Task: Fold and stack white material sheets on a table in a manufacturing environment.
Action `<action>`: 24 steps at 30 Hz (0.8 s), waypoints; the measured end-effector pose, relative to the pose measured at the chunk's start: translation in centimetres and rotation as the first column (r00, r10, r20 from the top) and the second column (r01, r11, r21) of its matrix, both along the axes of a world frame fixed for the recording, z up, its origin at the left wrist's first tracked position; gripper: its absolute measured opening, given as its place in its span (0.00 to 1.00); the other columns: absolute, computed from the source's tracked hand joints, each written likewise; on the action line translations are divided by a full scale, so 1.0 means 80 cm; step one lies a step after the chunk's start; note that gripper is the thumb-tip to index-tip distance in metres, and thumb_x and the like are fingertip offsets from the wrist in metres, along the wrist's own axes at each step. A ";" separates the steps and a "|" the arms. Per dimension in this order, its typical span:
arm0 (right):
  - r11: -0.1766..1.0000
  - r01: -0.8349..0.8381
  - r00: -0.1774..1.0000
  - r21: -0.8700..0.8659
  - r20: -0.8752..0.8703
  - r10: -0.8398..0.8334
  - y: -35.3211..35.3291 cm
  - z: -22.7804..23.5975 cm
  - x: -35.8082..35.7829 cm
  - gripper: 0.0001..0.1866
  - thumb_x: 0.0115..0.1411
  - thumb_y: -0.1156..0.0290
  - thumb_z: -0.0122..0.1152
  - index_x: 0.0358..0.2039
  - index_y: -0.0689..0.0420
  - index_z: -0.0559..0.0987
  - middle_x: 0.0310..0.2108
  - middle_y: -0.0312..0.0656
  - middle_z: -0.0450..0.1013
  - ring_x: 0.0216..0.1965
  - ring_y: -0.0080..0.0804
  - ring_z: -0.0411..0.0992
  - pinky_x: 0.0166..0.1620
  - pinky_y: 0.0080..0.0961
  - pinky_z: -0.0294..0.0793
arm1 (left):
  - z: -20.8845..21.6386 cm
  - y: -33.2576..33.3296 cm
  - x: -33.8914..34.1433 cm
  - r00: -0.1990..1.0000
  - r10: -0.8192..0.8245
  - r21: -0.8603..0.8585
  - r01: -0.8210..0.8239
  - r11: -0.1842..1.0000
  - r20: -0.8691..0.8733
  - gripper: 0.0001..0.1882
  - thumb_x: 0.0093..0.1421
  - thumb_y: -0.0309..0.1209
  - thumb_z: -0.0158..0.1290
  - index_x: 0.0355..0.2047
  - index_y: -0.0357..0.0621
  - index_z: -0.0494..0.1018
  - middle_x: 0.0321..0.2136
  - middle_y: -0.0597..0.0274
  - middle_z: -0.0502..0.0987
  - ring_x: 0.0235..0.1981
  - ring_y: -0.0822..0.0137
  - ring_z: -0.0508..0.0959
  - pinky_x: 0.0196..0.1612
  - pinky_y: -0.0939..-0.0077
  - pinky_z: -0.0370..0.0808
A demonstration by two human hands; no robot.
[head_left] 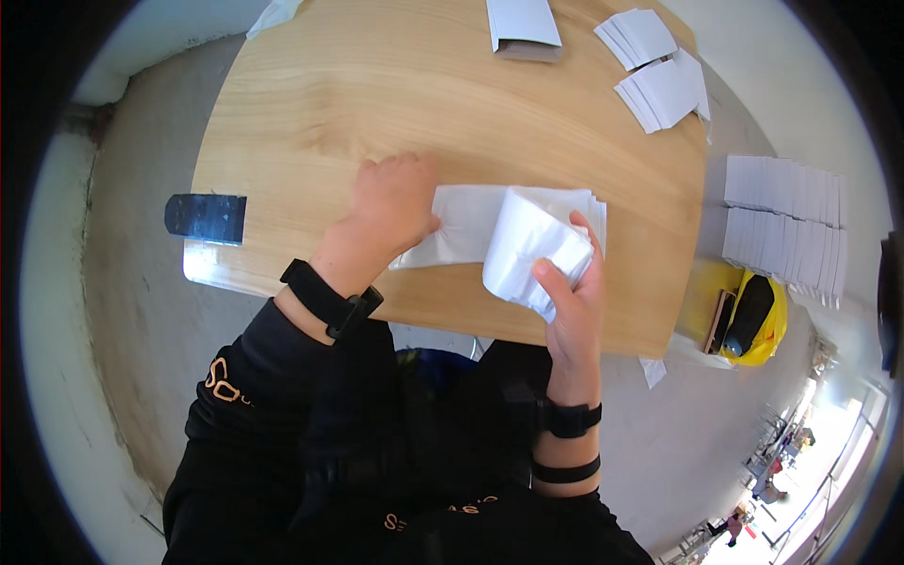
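A pile of thin, flat white plastic bags (461, 226) lies on the wooden table in front of me. Curled in on itself, my left hand (391, 202) rests at the left end of this pile, its thumb by the edge; whether the fingers pinch anything is hidden. My right hand (574, 301) is closed around a bent-over bundle of glossy white plastic bags (527, 250), thumb on the near side and fingers behind. This bundle sits over the right part of the flat pile and arches upward in a loop.
A dark phone (207, 217) lies at the table's left edge. An open white box (525, 28) and stacks of white cards (659, 89) are at the far side. Rows of white folded boxes (783, 226) and a yellow bag (767, 325) stand right of the table (311, 104).
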State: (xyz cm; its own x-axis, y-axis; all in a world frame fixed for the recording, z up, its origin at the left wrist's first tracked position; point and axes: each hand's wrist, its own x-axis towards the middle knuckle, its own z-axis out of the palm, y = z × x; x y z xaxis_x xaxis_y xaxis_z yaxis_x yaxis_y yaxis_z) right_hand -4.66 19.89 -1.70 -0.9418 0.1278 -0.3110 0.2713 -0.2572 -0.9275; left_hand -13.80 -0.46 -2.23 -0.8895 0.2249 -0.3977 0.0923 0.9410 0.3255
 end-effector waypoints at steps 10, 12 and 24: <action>0.993 0.116 0.993 -0.039 0.006 -0.116 0.040 0.033 0.009 0.39 0.52 0.76 0.63 0.63 0.61 0.54 0.50 0.46 0.65 0.51 0.33 0.67 0.54 0.31 0.68 | 0.003 -0.042 -0.007 0.999 0.019 0.261 -0.028 0.965 0.036 0.15 0.47 0.34 0.59 0.35 0.40 0.73 0.33 0.47 0.76 0.39 0.48 0.75 0.42 0.59 0.71; 0.993 0.115 0.993 -0.021 0.006 -0.115 0.046 0.034 0.011 0.40 0.52 0.75 0.62 0.63 0.63 0.54 0.50 0.45 0.65 0.52 0.33 0.66 0.55 0.31 0.68 | 0.000 -0.063 -0.010 0.997 0.004 0.244 -0.021 0.969 0.072 0.15 0.48 0.33 0.58 0.36 0.41 0.73 0.34 0.46 0.77 0.41 0.47 0.75 0.43 0.58 0.71; 0.960 0.055 0.984 -0.275 -0.150 -0.099 0.100 0.050 0.032 0.38 0.56 0.70 0.58 0.63 0.65 0.53 0.59 0.49 0.62 0.59 0.42 0.62 0.62 0.41 0.61 | 0.004 -0.155 -0.025 0.999 -0.018 0.152 0.013 0.988 0.028 0.19 0.49 0.33 0.54 0.40 0.35 0.75 0.36 0.43 0.77 0.41 0.45 0.74 0.44 0.60 0.71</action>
